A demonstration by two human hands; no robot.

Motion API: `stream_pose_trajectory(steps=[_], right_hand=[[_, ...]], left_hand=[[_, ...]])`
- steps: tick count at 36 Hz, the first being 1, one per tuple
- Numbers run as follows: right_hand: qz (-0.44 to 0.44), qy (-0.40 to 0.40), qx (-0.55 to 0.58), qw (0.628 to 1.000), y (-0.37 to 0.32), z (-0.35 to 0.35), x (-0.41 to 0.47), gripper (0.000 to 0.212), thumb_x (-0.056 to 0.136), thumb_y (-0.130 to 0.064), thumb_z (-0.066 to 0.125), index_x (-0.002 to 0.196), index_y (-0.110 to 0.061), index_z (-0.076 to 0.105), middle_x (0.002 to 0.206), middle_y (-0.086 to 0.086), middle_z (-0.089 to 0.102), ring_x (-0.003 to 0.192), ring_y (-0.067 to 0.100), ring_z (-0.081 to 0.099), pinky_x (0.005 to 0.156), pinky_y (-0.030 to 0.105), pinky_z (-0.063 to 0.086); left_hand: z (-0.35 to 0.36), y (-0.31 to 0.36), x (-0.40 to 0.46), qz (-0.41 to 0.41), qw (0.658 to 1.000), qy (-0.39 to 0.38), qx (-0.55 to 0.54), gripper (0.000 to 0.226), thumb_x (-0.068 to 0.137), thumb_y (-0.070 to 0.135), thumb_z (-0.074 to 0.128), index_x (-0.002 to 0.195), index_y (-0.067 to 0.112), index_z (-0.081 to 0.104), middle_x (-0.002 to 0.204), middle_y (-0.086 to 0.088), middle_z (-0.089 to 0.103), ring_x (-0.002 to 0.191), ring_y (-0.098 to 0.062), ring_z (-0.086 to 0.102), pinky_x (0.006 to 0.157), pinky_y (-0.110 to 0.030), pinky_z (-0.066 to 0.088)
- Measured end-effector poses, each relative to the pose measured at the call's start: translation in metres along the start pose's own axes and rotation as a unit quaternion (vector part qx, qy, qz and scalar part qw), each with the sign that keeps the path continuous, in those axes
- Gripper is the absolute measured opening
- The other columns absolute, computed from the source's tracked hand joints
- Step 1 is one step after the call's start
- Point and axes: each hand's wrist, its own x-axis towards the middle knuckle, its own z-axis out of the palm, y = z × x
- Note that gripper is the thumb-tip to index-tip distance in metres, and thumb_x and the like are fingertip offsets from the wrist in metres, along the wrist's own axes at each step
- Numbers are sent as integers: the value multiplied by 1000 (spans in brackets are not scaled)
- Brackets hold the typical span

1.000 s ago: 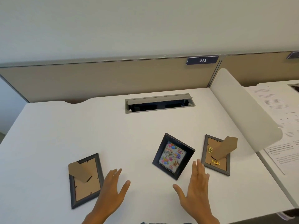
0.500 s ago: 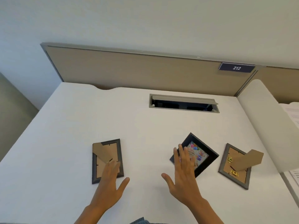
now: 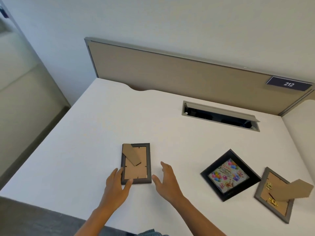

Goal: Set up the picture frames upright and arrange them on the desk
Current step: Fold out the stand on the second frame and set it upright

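Three frames (image 3: pixel 136 163) flat on desk (image 3: pixel 102 126)

White desk (image 3: pixel 105 126). Grey frame (image 3: pixel 136 163) face-down at lower centre; left hand (image 3: pixel 117 186) touching its lower-left corner, right hand (image 3: pixel 167 182) spread just right. Birthday frame (image 3: pixel 230 175) and second face-down frame (image 3: pixel 276 195) lower right.

An office workstation in an open-plan room. A white surface (image 3: pixel 105 126) is backed by a low tan fabric partition (image 3: pixel 170 72) with a grey metal trim. A small dark nameplate (image 3: pixel 289 83) on the partition reads "212", like a numbered seat. A rectangular cable hatch (image 3: pixel 219 114) with a hinged grey lid is set into the surface. A plain pale wall (image 3: pixel 170 19) rises behind, and grey carpet (image 3: pixel 34 217) shows below.
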Motion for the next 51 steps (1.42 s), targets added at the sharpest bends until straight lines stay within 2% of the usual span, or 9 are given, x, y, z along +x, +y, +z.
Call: stream_pose_trajectory(steps=[5, 15, 19, 25, 32, 39, 44, 48, 51], right_hand=[[52, -19, 17, 998, -11, 24, 5, 73, 107, -38, 66, 168, -20, 30, 170, 0, 40, 150, 17, 48, 121, 30, 41], [99, 17, 89, 991, -22, 50, 0, 64, 97, -30, 81, 153, -20, 51, 139, -5, 55, 133, 16, 56, 112, 31, 50], [127, 41, 176, 975, -25, 47, 1, 60, 95, -24, 84, 147, -25, 55, 135, -8, 57, 125, 11, 57, 98, 20, 46], [75, 62, 199, 975, -26, 38, -3, 54, 90, -5, 86, 129, -36, 64, 131, -7, 59, 118, 6, 63, 79, 11, 57], [-52, 118, 101, 987, -38, 28, 3, 55, 81, 6, 92, 129, -16, 77, 117, 3, 60, 98, 13, 70, 87, 9, 55], [-135, 194, 53, 970, -56, 11, 17, 40, 87, 4, 88, 124, -12, 83, 117, 0, 67, 106, 12, 70, 88, 9, 52], [-202, 207, 36, 957, -70, -12, 31, 27, 88, 6, 85, 112, -7, 84, 109, 0, 75, 98, 6, 70, 85, 18, 55], [-206, 167, 45, 963, -81, -37, 36, 16, 95, -7, 81, 104, -20, 79, 97, -16, 73, 87, 9, 67, 73, 11, 46], [-164, 144, 64, 974, -89, -54, 36, 12, 101, -23, 77, 104, -34, 73, 97, -21, 68, 91, 6, 66, 72, 12, 47]], left_hand=[[2, -2, 1, -21, 999, -2, -47, 75, 102, 47, 60, 164, 17, 29, 168, -6, 35, 155, -27, 32, 124, -46, 34], [9, 14, 0, -76, 983, 31, -163, 63, 104, 29, 61, 160, 18, 35, 159, -7, 45, 147, -29, 40, 120, -48, 41], [2, 18, 3, -96, 972, 22, -211, 63, 96, 2, 67, 151, 24, 46, 149, -6, 49, 138, -27, 47, 114, -46, 48], [-13, 14, 4, -51, 974, 21, -221, 79, 85, -22, 64, 143, 29, 49, 140, 0, 48, 132, -20, 49, 107, -33, 48], [-27, 24, 14, 7, 979, 78, -189, 59, 87, -10, 78, 139, 12, 61, 138, -11, 51, 120, -22, 57, 103, -32, 53], [-51, 41, 33, 59, 979, 119, -155, 41, 88, 4, 82, 126, 13, 72, 123, -7, 65, 101, -17, 64, 85, -3, 47], [-78, 61, 40, 90, 971, 134, -177, 31, 86, 5, 85, 108, 25, 76, 109, 2, 69, 94, -13, 70, 81, -11, 52], [-97, 75, 46, 100, 967, 131, -192, 23, 85, 14, 86, 103, 26, 78, 104, 11, 71, 82, -10, 64, 74, -16, 50], [-103, 88, 45, 89, 971, 115, -191, 18, 90, 27, 83, 105, 26, 72, 103, 12, 69, 92, -10, 63, 76, -16, 47]])
